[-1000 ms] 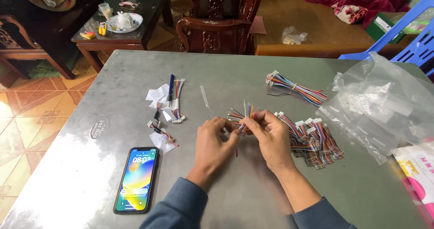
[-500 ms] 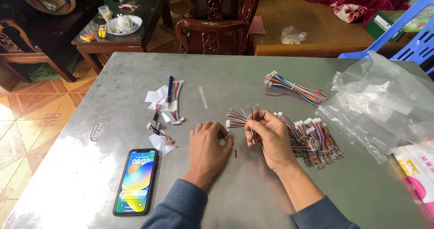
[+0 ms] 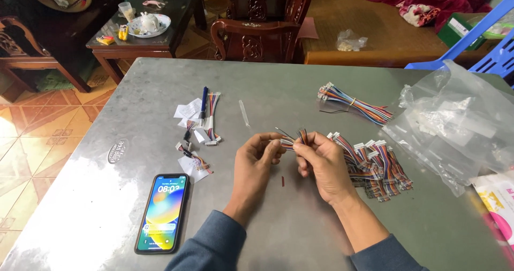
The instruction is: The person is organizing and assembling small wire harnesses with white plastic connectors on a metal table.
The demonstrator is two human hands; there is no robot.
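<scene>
Over the middle of a grey metal table (image 3: 300, 89), my left hand (image 3: 256, 164) and my right hand (image 3: 321, 161) meet on one small multicoloured wire harness (image 3: 292, 139). Both hands pinch it at the fingertips, and its loose wire ends fan upward between them. Just right of my right hand lies a pile of similar ribbon harnesses with white connectors (image 3: 375, 166). A tied bundle of coloured wires (image 3: 353, 102) lies farther back. A short dark red scrap (image 3: 282, 181) rests on the table below my hands.
A phone (image 3: 162, 212) with a lit screen lies at the front left. Paper slips, a blue pen (image 3: 204, 101) and a few harnesses (image 3: 199, 126) sit at the left. Clear plastic bags (image 3: 460, 126) cover the right side. Wooden chairs, a side table and blue plastic chairs stand beyond.
My hands parted briefly, the left one dropping toward the table, then came together again on the harness. The wire ends now point up between my fingertips.
</scene>
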